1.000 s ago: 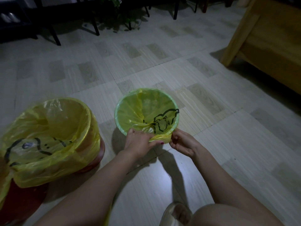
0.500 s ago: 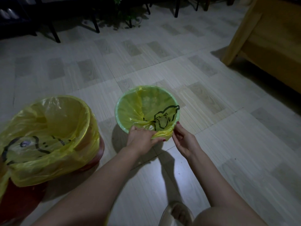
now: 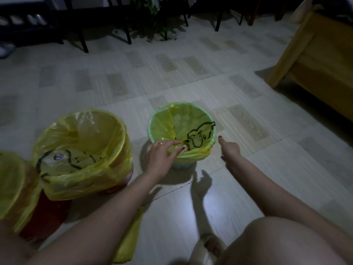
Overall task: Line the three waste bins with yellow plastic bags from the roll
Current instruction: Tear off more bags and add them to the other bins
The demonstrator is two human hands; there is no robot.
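Observation:
A small green bin (image 3: 152, 121) stands on the floor ahead, lined with a yellow bag (image 3: 183, 121) that bears a black cartoon print. My left hand (image 3: 162, 152) rests on the near rim, its fingers pressing the bunched bag edge. Beside the bin's right rim my right hand (image 3: 229, 149) hovers free, thumb up, holding nothing. A red bin (image 3: 122, 180) with a yellow bag (image 3: 82, 146) over its rim stands to the left. Another red bin (image 3: 44, 217) with a yellow bag (image 3: 11, 180) sits at the far left edge.
A flat yellow bag (image 3: 129, 240) lies on the floor under my left forearm. My sandalled foot (image 3: 208, 247) and knee are at the bottom right. A wooden furniture piece (image 3: 315, 60) stands at the right; dark chair legs (image 3: 84, 41) and a plant (image 3: 154, 20) at the back.
My right hand has let go of the bag edge and drawn back to the right of the green bin. My left hand stays on the near rim. The view has tilted up.

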